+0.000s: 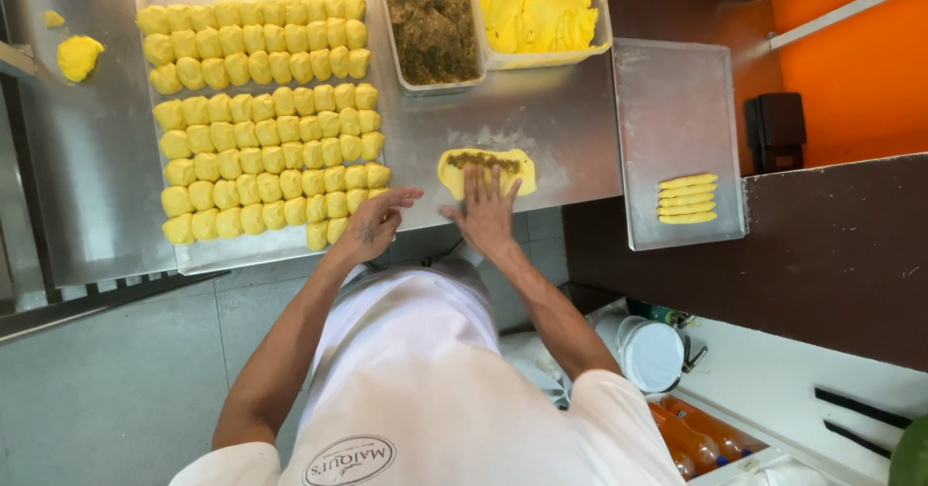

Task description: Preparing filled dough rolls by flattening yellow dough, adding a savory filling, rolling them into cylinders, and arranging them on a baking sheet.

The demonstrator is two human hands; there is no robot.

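A flattened oval of yellow dough (510,164) lies on the steel table (561,124) with a strip of brown filling (480,159) along it. My right hand (486,214) rests flat on the near edge of this dough, fingers spread. My left hand (375,220) hovers with fingers apart at the near right corner of a steel tray (145,61), holding nothing. The tray carries rows of several yellow dough pieces (261,109), and the nearest piece (319,235) is just left of my left hand.
A tub of brown filling (432,22) and a tub of yellow dough (536,8) stand at the back. A second tray (677,109) on the right holds several rolled yellow pieces (687,198). A dough lump (77,57) lies far left. A white bucket (650,353) and orange bottles (696,438) sit lower right.
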